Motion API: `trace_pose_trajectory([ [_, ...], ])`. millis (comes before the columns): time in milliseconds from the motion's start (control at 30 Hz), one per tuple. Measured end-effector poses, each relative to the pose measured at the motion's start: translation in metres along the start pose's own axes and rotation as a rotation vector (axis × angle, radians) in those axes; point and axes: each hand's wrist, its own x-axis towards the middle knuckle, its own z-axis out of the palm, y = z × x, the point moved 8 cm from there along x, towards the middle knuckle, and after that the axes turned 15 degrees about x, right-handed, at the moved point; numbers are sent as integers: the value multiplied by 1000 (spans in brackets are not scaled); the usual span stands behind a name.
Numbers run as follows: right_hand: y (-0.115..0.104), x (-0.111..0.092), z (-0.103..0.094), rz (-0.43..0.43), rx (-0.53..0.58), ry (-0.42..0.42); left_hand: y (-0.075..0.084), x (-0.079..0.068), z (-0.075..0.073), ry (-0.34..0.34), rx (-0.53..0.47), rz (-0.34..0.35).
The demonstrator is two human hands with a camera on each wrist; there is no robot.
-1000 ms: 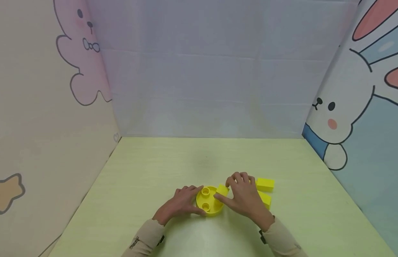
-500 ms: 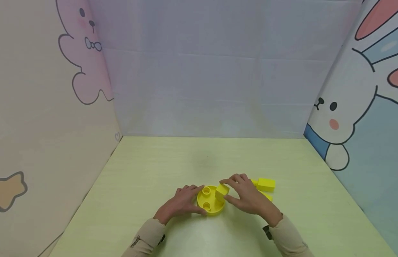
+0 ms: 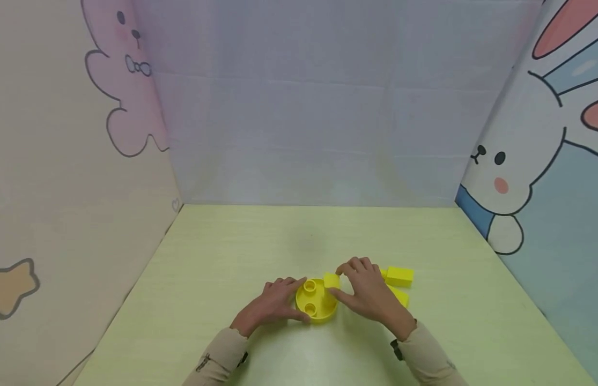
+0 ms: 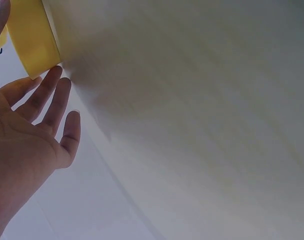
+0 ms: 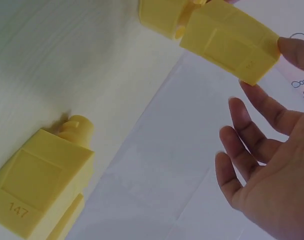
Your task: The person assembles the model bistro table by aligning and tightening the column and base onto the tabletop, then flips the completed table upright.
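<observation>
My left hand (image 3: 274,305) holds a round yellow base (image 3: 322,299) at its left side, thumb and fingers spread around the rim. Two raised ring sockets show on its left half. At its right side a yellow rectangular block (image 3: 331,281) stands upright. Thumb and fingertips of my right hand (image 3: 368,297) pinch this block's top. In the right wrist view, the pinched block (image 5: 229,42) tilts slightly, its lower end close against the base (image 5: 161,17). I cannot tell whether its peg is fully seated. The left wrist view shows fingertips touching the base's side wall (image 4: 34,40).
Two more yellow blocks lie on the table to the right, a back one (image 3: 399,276) and a front one (image 3: 399,296) partly behind my right hand. A block marked 147 (image 5: 34,182) shows a threaded peg. Printed cloth walls surround the pale green table (image 3: 231,241).
My right hand has turned back and forth at the block, regripping it, and the block has rotated. The left hand and base have hardly moved.
</observation>
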Motion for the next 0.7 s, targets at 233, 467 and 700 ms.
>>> trace_pose_trajectory([
  [233, 6, 2, 1, 56, -80, 43, -1, 0, 0, 2, -3, 2],
  [467, 2, 4, 3, -13, -12, 32, -1, 0, -1, 13, 13, 13],
  [700, -1, 5, 5, -10, -21, 53, -1, 1, 1, 19, 17, 14],
])
